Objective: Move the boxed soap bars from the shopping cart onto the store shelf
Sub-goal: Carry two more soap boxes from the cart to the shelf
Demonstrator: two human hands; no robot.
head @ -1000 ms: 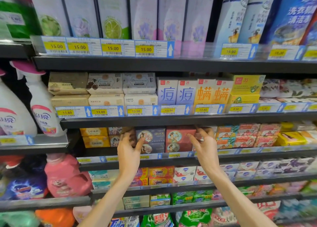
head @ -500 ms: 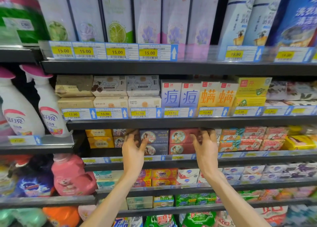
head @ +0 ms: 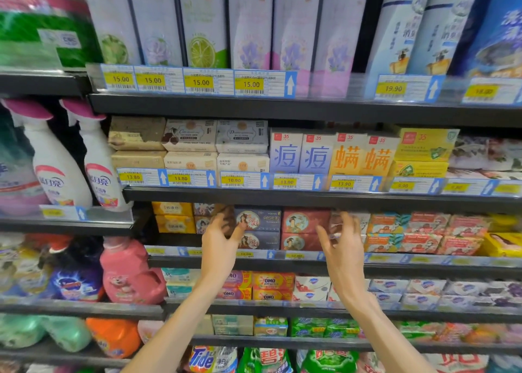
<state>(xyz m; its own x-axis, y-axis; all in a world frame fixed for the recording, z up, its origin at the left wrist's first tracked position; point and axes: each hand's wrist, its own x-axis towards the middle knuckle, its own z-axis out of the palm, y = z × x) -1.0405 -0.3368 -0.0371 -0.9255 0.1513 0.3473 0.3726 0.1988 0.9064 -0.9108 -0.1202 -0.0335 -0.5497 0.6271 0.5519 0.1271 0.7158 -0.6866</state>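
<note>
Head view: both hands reach to the third shelf from the top. Left hand has loosely spread fingers gripping nothing, just beside 2 stacked blue soap boxes. Right hand, fingers spread and relaxed, holds nothing beside 2 stacked red soap boxes. Both stacks sit on that shelf.

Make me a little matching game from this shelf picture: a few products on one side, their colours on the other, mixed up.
Things:
1. soap boxes between the two hands
2. soap boxes by the right hand
3. detergent jug
4. spray bottles

Colours:
A. pink
B. white with pink tops
C. dark blue
D. red

Pairs: 1-C, 2-D, 3-A, 4-B
</note>
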